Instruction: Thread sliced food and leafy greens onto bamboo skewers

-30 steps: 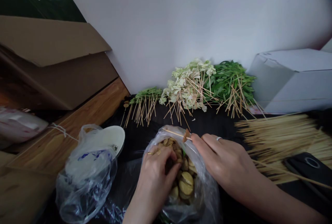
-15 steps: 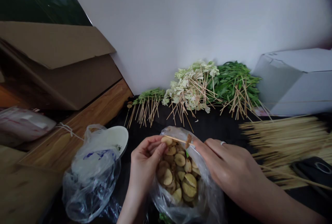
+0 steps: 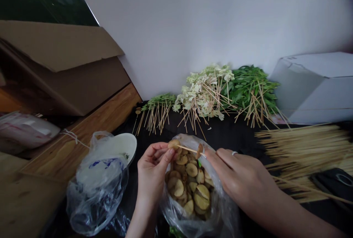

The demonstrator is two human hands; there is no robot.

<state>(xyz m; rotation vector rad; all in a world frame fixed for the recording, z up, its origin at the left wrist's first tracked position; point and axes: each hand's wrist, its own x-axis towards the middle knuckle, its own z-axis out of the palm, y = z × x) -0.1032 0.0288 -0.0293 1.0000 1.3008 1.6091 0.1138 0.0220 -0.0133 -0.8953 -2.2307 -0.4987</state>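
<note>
The left hand (image 3: 154, 163) pinches a slice (image 3: 173, 144) at the tip of a stick (image 3: 188, 148), near the bag's far edge (image 3: 190, 139). The right hand (image 3: 241, 172) holds the other end, where a brown bit (image 3: 199, 151) seems stuck.

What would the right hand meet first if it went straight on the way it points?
Likely the slice in the left hand, at the tip of the skewer in the right hand; the brown piece on that skewer would travel along. Depth is unclear.
</note>
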